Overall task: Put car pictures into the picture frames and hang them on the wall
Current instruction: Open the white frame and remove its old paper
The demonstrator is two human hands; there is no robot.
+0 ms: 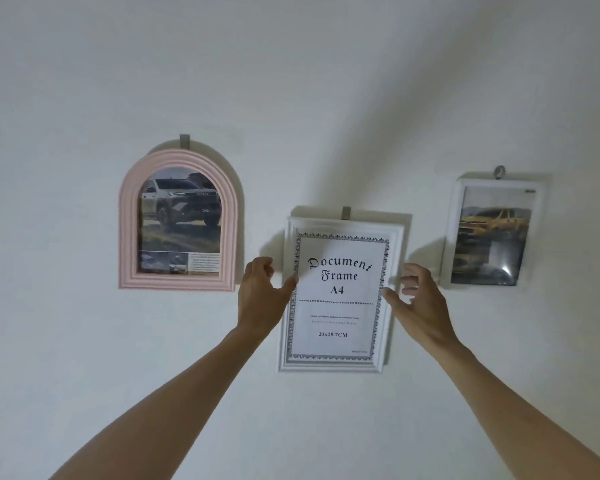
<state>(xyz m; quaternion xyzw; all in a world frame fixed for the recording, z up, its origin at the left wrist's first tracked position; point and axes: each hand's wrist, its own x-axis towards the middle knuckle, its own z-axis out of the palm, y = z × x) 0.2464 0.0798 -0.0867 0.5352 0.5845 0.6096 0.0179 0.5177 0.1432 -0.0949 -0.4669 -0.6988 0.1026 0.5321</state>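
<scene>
Three frames hang on a white wall. At the left is a pink arched frame point(179, 220) with a grey car picture. In the middle hangs a white rectangular frame point(340, 296) showing its "Document Frame A4" insert sheet, under a grey hook point(346, 213). At the right, a small white frame point(492, 233) holds a yellow car picture. My left hand point(262, 292) is at the middle frame's left edge, thumb on its front and fingers curled at the side. My right hand point(416, 296) is at its right edge, thumb touching the front, fingers spread loosely.
A grey hook point(184, 141) holds the pink frame and a round metal hanger point(499, 172) holds the right frame. Bare white wall point(291, 98) stretches above and below the frames.
</scene>
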